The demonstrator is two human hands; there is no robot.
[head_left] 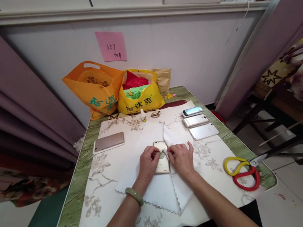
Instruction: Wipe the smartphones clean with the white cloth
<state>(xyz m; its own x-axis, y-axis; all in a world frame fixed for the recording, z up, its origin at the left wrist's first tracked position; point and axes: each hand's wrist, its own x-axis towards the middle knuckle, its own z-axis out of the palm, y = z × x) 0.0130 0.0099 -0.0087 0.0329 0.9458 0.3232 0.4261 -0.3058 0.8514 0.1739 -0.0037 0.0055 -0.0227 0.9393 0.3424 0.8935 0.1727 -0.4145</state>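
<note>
A gold-coloured phone (163,167) lies on white cloths (162,192) with zigzag-cut edges, a round mark on its upper part. My left hand (149,162), a pale green bangle on its wrist, reaches over the phone's left side with thumb and fingers pinched. From the right, my right hand (183,159) meets it above the phone, its thumb and forefinger pressed together. Something small and whitish shows between the fingertips, too small to name. Part of the phone is hidden under my hands.
A rose-gold phone (110,142) lies at the left; several phones, one a white phone (204,131), lie back right. Red-and-yellow scissors (246,170) rest at the right edge. A small white bottle (143,115), an orange bag (94,87) and a yellow bag (141,102) stand at the back.
</note>
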